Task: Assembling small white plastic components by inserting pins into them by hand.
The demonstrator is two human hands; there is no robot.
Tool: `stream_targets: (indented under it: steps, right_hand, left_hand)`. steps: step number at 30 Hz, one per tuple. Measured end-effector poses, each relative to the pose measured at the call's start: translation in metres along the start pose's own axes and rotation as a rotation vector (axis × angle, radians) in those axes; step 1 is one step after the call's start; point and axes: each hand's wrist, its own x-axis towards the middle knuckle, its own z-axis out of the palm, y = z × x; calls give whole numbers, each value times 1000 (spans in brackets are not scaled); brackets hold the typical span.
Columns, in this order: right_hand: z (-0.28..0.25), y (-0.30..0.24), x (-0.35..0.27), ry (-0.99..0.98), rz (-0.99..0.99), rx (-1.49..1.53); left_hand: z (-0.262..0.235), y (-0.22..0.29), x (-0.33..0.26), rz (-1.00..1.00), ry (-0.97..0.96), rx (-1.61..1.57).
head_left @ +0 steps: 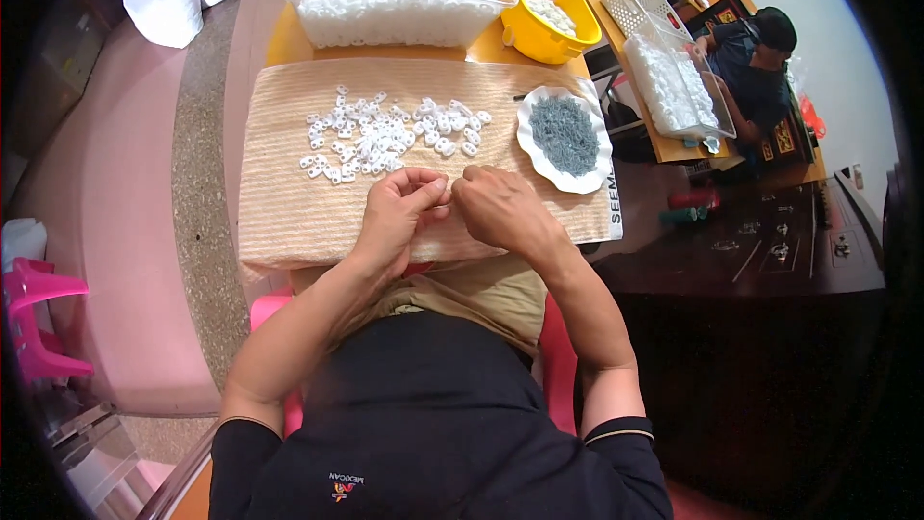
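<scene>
Left hand (399,204) and right hand (496,207) meet fingertip to fingertip over the striped cloth (289,202), pinched shut on something small between them, probably one white plastic piece; too tiny to tell its long axis or facing. Held close above the lap, likely for fine fitting. Just beyond the grip: scattered white pieces (385,135). Beyond and right: scalloped white dish (528,149) of grey-blue parts. Farther off: clear tub (395,24), yellow bowl (539,34).

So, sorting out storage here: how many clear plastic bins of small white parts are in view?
2. One clear plastic bin sits at the table's far edge beside the yellow bowl; another is on the neighbouring table, right. Others may be hidden.
</scene>
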Motion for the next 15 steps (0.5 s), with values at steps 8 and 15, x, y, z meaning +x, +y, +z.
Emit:
stream_targets:
  steps: [8,15]
  right_hand:
    - [29,12,-18,378,-49,92]
    - [35,16,-20,460,-60,53]
  left_hand:
    - [-1,-1,-1,-28,-4,35]
    - [2,-4,-1,22,-24,53]
